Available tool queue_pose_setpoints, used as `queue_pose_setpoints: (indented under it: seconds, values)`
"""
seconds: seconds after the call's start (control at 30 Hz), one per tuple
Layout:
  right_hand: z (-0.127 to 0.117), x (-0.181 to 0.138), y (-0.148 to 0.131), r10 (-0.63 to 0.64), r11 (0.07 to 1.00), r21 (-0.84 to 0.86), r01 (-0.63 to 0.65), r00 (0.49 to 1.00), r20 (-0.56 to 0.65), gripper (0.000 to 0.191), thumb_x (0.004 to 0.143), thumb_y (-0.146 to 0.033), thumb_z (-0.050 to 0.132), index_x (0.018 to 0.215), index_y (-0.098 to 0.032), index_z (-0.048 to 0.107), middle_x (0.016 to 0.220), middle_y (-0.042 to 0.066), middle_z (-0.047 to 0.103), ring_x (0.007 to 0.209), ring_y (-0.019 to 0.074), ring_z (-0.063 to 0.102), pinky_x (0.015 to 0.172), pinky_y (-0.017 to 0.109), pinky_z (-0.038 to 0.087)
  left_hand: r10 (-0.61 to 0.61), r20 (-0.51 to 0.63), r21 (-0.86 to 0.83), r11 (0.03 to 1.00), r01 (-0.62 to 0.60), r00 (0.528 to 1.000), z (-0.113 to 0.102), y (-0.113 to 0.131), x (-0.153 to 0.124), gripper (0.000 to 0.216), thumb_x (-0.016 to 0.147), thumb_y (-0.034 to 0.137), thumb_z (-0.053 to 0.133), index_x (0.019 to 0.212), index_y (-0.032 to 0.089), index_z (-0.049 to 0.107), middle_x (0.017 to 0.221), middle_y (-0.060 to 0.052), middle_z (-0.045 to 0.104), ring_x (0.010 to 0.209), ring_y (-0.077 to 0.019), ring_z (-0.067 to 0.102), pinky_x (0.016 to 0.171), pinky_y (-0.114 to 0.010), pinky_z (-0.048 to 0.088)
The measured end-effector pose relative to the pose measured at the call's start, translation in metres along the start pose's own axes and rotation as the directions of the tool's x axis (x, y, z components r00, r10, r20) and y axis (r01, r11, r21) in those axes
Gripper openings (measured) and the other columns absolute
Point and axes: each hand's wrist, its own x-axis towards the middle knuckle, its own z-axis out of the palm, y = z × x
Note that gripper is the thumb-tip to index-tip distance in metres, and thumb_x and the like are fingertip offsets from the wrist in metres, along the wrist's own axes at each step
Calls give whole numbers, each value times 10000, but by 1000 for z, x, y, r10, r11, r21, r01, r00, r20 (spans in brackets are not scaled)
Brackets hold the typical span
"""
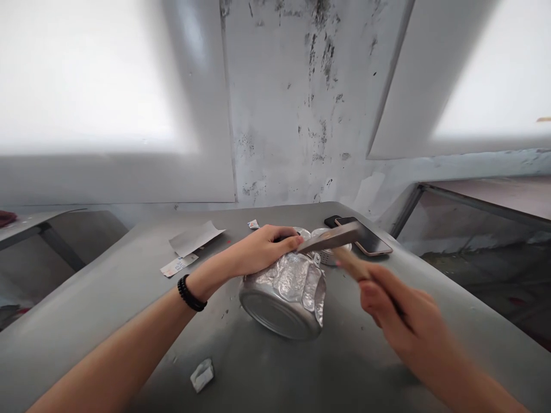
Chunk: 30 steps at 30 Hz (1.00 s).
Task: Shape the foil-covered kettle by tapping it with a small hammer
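Observation:
A silver metal pot (284,287) with a dented, hammered-looking wall lies tilted on the table, its round flat base facing me. My left hand (269,249) is closed over its upper left side, thumb and fingers near the top. In my right hand (394,310) is a hammer (348,263), gripped by its light wooden handle. The long grey head is over the pot's top right, one end close to my left thumb; motion blurs it, and I cannot tell whether it touches the metal. Behind the head, a round silver piece with small holes (328,256) is partly hidden.
A phone (372,244) lies at the table's back right beside a small black object (332,221). Paper sheets (196,238) are at the left, and a crumpled white scrap (202,376) sits in front. The stained wall (279,115) borders the grey table (142,258).

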Motion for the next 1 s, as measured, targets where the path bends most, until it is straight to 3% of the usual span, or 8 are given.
queue_pose_setpoints:
  seconds: [0.07,0.2,0.37,0.53,0.7,0.87,1.0]
  values:
    - [0,1,0,-14,1000,7,14,1000,-4,286,1121,-388,425,1280,-294,644,568,-76,491,420,136,480,426,237,391,1,11,-14,1000,-1,1000,0,0,0,514,1058,612,431,1108,201,736,882,-29,666,715,-167,528,655,-310,377]
    - [2,2,1,-119,993,14,118,978,172,247,1117,-345,450,1280,-311,632,638,-72,596,481,129,570,488,223,453,43,-14,-15,999,-43,999,0,0,0,480,1057,585,460,1044,190,733,916,-25,675,775,-171,547,701,-303,384]
    - [1,1,3,-54,998,18,55,997,-59,253,1118,-370,444,1275,-301,630,561,-92,476,408,121,467,404,217,370,17,4,-20,1000,-17,1000,0,1,-1,504,1063,599,428,1076,201,738,854,-11,644,692,-159,497,646,-308,351]
    - [2,1,3,-160,985,-42,167,979,128,253,1114,-331,464,1313,-326,621,595,-91,547,426,115,512,457,216,414,27,-11,-32,999,-27,1000,0,2,-2,476,1055,591,473,1042,192,732,950,-23,689,798,-171,555,711,-300,381]
    - [-3,2,3,-76,997,12,76,997,-35,263,1112,-372,445,1272,-289,636,551,-90,470,402,118,460,405,215,364,21,2,-37,999,-21,1000,1,2,-1,489,1062,600,449,1077,205,737,904,-8,671,753,-164,534,678,-308,358]
    - [0,0,2,-170,985,11,171,963,208,235,1113,-327,440,1243,-308,635,647,-71,618,477,127,559,485,228,434,25,-13,-33,999,-25,1000,1,2,-1,466,1057,578,474,1031,200,745,1010,-22,728,855,-183,606,724,-305,386]
    - [-2,-3,-1,-121,993,5,121,990,74,270,1111,-339,441,1316,-324,616,579,-87,546,404,123,487,427,229,378,6,-16,-37,999,-7,1000,1,1,0,484,1051,597,469,1056,204,751,1022,-28,734,876,-191,626,737,-310,405]
